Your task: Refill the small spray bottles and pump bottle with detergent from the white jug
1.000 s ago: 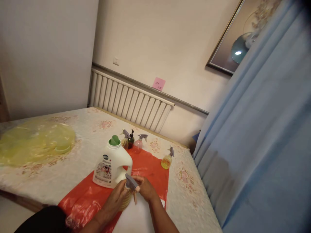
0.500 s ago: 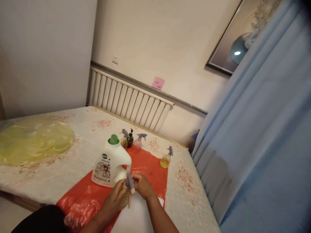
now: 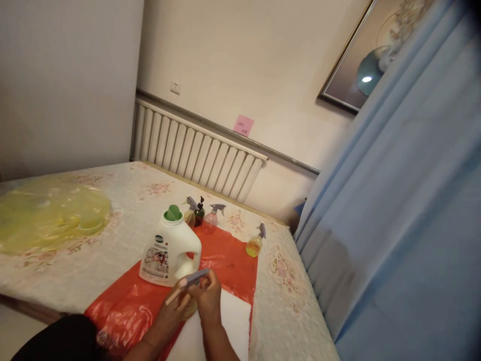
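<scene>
My left hand is wrapped round the yellowish body of a spray bottle, low over a white board. Closed on its grey spray head is my right hand; the pinkish trigger points down and left. My fingers hide much of the bottle's neck, so I cannot tell whether the head is fully on it. Just behind my hands stands a large white detergent jug with a green piece in its mouth.
A red plastic sheet lies under the jug and board on the flowered bedcover. Farther back are a pink spray bottle, a dark pump bottle and a yellow spray bottle. A yellow plastic bag lies left; a blue curtain hangs right.
My right hand has moved from behind the spray head to its right side. The head has turned, so its trigger swings from facing me toward the left. The view shifts slightly.
</scene>
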The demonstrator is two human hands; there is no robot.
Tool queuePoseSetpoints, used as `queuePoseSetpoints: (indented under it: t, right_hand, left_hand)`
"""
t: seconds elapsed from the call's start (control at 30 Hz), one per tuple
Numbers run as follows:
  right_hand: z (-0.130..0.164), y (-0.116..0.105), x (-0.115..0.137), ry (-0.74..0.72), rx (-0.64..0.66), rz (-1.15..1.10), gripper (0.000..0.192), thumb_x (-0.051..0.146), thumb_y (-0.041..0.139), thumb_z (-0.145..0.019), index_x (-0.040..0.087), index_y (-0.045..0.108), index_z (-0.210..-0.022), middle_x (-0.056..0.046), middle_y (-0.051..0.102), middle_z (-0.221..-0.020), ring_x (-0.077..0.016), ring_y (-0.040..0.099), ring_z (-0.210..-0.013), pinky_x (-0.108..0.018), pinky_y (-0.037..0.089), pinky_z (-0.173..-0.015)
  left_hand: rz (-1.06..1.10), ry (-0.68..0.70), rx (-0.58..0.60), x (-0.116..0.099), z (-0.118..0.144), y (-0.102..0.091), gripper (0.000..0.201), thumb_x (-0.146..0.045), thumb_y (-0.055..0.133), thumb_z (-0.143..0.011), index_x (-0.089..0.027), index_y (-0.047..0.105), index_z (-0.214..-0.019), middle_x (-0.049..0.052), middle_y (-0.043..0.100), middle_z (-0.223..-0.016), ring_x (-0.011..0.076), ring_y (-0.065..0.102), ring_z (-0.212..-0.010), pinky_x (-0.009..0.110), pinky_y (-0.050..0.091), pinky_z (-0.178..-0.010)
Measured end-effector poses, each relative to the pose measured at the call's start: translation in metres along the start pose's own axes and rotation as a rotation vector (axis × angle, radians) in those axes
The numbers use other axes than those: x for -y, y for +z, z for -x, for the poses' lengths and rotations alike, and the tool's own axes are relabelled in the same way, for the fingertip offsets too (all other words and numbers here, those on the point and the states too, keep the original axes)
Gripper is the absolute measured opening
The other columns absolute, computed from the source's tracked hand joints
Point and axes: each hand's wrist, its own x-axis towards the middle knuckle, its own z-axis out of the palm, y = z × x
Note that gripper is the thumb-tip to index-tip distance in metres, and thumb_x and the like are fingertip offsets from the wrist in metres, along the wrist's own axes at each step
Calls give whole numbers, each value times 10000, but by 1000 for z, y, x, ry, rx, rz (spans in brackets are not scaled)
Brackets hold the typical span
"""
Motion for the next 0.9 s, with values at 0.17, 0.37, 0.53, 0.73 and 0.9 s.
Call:
queuePoseSetpoints:
  t: [0.17,0.37,0.53,0.73,0.9]
  right_hand:
    - [10,13,-6,9,-166,19,221,151,633,-571,243,462,-677,122,350,-569,-104,319,-532,-224,332,-513]
    - [0,-14,5,-3,155,19,220,247,711,-616,221,494,-647,105,386,-572,-100,324,-543,-231,285,-535]
    - [-11,-30,11,51,319,60,235,302,722,-634,200,522,-564,92,379,-547,-98,315,-554,-244,254,-562]
    - [-11,-25,8,36,280,-16,149,274,747,-609,180,664,-690,92,393,-562,-102,310,-568,-240,260,-570]
    - [-7,-13,-5,-15,150,-94,205,257,771,-562,181,649,-708,100,394,-547,-101,295,-549,-232,257,-524]
  left_hand:
    - [-168,83,17,-3,-3,-7,427,-605,568,-775,-229,764,-826,95,794,-865,301,750,-919,383,617,-879]
    - [-116,62,55,-17,-2,-7,451,-603,572,-808,-215,780,-905,106,800,-941,295,753,-927,376,623,-858]
    - [-91,42,32,-15,-1,-5,461,-599,604,-802,-194,768,-948,120,795,-1004,305,745,-975,407,599,-925]
    - [-109,47,10,-3,-2,-4,420,-557,595,-798,-199,757,-944,133,795,-1019,315,733,-1016,430,579,-957]
    - [-145,59,-37,16,-3,-1,460,-524,590,-767,-192,714,-1060,151,762,-1147,343,693,-1127,478,532,-1026]
